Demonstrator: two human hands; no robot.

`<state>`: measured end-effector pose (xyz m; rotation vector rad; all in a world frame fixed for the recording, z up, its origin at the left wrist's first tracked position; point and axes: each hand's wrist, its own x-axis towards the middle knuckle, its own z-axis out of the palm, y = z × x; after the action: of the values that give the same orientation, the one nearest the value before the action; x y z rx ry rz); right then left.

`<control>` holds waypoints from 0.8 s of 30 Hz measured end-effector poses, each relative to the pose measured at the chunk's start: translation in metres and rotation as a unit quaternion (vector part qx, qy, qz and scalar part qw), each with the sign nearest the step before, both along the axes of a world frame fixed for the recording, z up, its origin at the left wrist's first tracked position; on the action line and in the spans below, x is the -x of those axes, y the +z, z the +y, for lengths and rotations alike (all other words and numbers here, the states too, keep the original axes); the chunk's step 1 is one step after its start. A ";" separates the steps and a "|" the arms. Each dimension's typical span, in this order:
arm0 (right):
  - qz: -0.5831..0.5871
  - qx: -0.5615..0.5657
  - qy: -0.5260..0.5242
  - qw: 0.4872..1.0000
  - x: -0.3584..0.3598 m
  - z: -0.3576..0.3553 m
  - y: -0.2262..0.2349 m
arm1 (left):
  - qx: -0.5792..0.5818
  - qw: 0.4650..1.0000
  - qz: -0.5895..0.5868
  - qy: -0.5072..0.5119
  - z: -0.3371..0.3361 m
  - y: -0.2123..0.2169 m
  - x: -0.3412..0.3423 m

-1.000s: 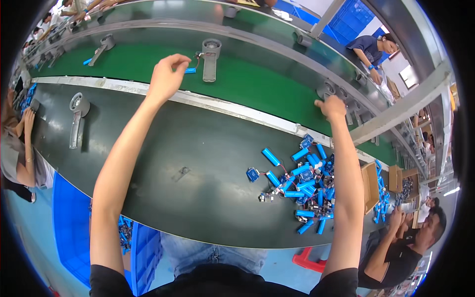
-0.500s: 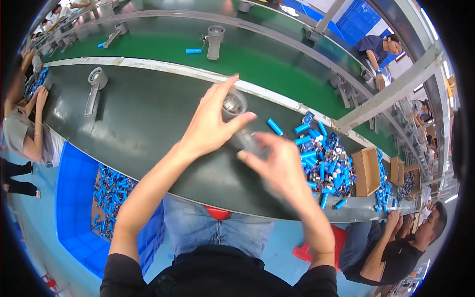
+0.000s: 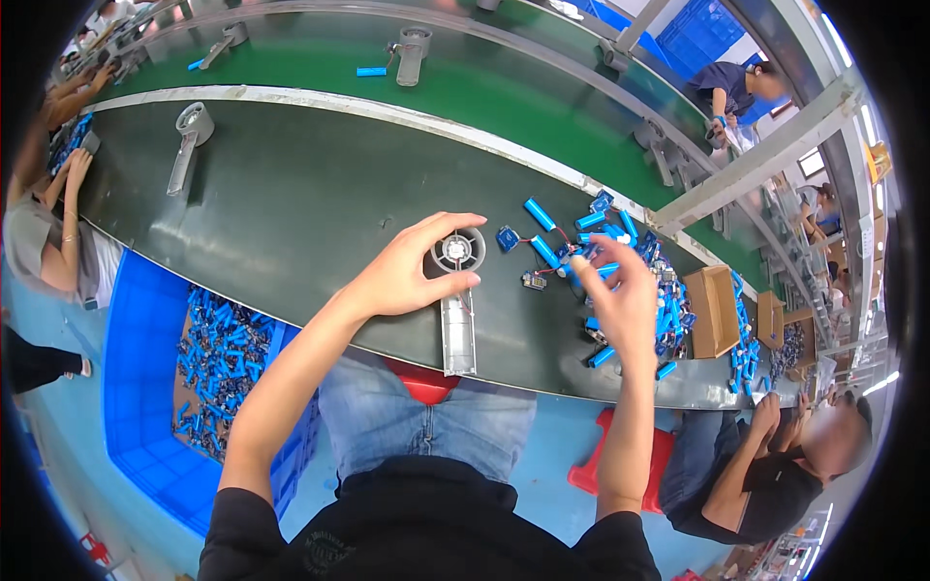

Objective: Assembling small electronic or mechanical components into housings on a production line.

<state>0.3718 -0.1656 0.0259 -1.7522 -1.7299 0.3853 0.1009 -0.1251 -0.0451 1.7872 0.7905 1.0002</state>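
Observation:
My left hand [image 3: 412, 271] curves its thumb and fingers around the round head of a grey handheld fan housing [image 3: 458, 334]. The housing lies on the dark bench top, its open, hollow handle pointing toward me. My right hand [image 3: 625, 300] is at the left side of a heap of blue cylindrical batteries with wired circuit boards [image 3: 668, 310]. Its fingers are bent and the thumb stands apart from them; a blue battery shows between them, seemingly not gripped. Just left of that thumb lie a loose blue battery [image 3: 544, 252] and a small circuit board [image 3: 507, 238].
Another grey fan housing [image 3: 191, 136] lies at the bench's far left. Beyond the pale rail, a green conveyor [image 3: 291, 73] carries more housings. A blue bin [image 3: 145, 387] of batteries stands below left. Right of the heap sits a cardboard box [image 3: 712, 310]. Co-workers sit at both sides.
The fan housing has come down nearer me, its handle now turned toward me, with my left hand still around its head. My right hand has left the handle and moved right to the heap.

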 end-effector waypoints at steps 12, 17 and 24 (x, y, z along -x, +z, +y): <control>0.416 0.048 0.126 0.899 0.008 -0.013 0.016 | -0.163 0.978 -0.028 0.127 -0.015 0.024 0.000; 0.588 0.182 0.249 0.747 0.040 -0.009 0.004 | -0.170 0.978 -0.076 0.090 -0.038 0.060 -0.004; 0.568 0.228 0.312 0.726 0.068 -0.010 -0.003 | -0.130 0.986 -0.096 0.038 -0.055 0.057 0.012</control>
<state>0.3039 -0.1754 0.0228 -0.6752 -1.1880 1.8513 0.0889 -0.1805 0.0117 1.8537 0.6330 1.3552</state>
